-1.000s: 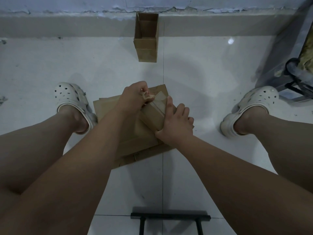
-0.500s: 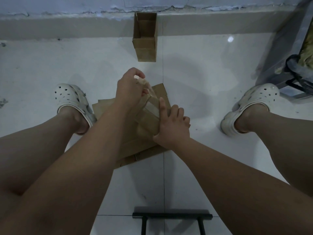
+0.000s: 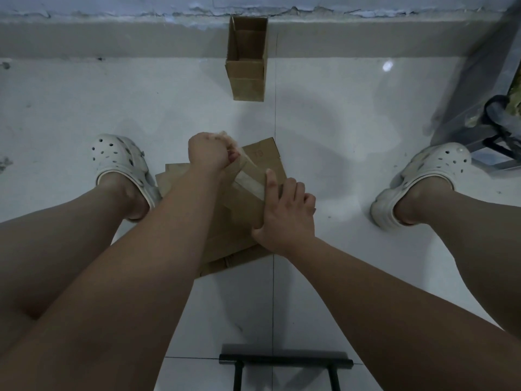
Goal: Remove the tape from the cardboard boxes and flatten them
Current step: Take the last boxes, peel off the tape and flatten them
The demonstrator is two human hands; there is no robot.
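Tape, a clear glossy strip (image 3: pixel 249 180), runs from the fisted left hand (image 3: pixel 209 153) gripping it, near-right to the flat right hand (image 3: pixel 284 211) pinning the brown cardboard box (image 3: pixel 245 204); the peel heads far-left.

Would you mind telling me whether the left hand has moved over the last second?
Yes. The left hand, gripping the tape, has pulled up and away from the box, toward the open box by the wall, while the right hand pins the box.

A pile of flat boxes (image 3: pixel 239 235) lies on the floor (image 3: pixel 352 136) between two feet. Another small box (image 3: pixel 246 69) stands far off by the wall (image 3: pixel 112 38). A bar (image 3: pixel 284 364) is near, low in the middle.
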